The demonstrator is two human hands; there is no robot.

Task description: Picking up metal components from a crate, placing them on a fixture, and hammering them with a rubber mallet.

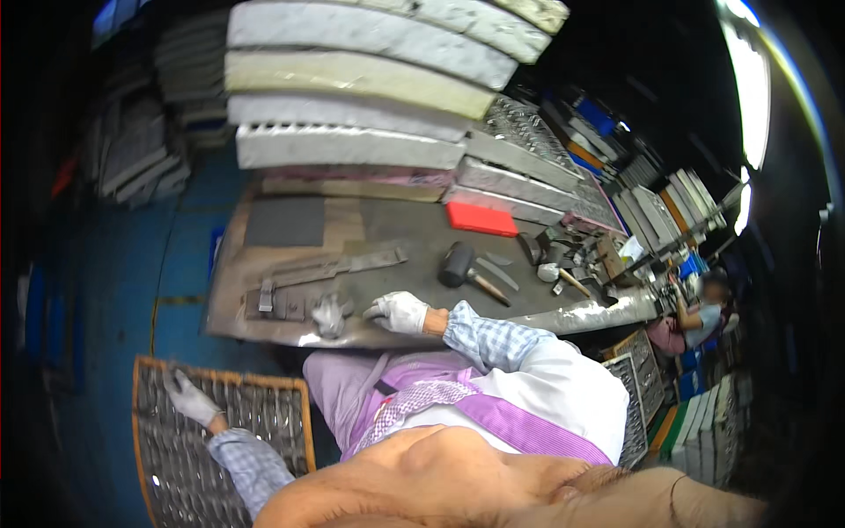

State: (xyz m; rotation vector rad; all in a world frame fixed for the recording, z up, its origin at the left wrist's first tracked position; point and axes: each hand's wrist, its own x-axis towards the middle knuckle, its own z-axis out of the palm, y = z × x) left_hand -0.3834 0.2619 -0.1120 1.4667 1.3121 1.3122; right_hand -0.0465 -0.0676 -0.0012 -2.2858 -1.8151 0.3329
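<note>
My left hand (191, 399), in a white glove, reaches down over a wooden-framed tray (308, 414) at the lower left. Its fingers stretch out over rows of small shiny metal parts (264, 421); nothing shows in its grasp. At the table's front edge, my right hand (400, 313), also white-gloved, rests with loosely bent fingers somewhat apart and nothing visible in them. Just left of it sits a crumpled greyish-white lump (331, 315), too blurred to name. Beside that stands a flat metal fixture (277, 304) with a block on it. A long metal bar (339, 264) lies behind.
On the table (396, 224) lie a black mallet (458, 266), a small hammer (563, 277), a red case (481, 219) and a dark flat sheet (285, 221). Stacked white foam trays (352, 145) line the back. Another person (700, 319) sits at the right.
</note>
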